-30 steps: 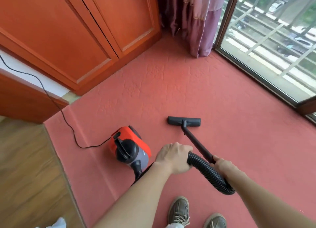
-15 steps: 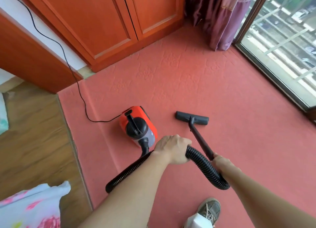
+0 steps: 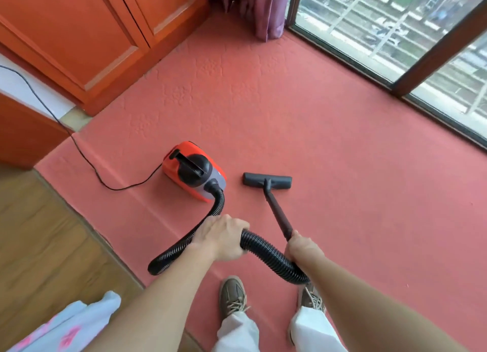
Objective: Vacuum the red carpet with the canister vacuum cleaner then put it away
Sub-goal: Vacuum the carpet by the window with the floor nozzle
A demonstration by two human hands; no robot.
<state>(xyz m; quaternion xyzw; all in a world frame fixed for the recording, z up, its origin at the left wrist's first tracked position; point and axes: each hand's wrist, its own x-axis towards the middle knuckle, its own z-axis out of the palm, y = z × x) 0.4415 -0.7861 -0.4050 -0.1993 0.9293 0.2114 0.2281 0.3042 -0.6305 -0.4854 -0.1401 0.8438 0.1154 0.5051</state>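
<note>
An orange and black canister vacuum cleaner (image 3: pixel 193 171) stands on the red carpet (image 3: pixel 329 154). Its ribbed black hose (image 3: pixel 266 249) loops from the canister down to the left, then across to the wand. My left hand (image 3: pixel 224 237) grips the hose mid-length. My right hand (image 3: pixel 303 249) holds the lower end of the dark wand (image 3: pixel 278 212). The flat floor nozzle (image 3: pixel 266 180) lies on the carpet just right of the canister.
The black power cord (image 3: pixel 79 146) trails left from the canister toward the wall. Orange wooden cabinets (image 3: pixel 92 35) stand at the back left, a purple curtain (image 3: pixel 261 8) in the corner, a glass door (image 3: pixel 395 35) at right. Wood floor (image 3: pixel 39 233) borders the carpet's left edge. My shoes (image 3: pixel 233 296) stand on the carpet.
The nozzle has been drawn back toward me and closer to the canister. The hose loop now trails out to the left. My view has swung and both feet show.
</note>
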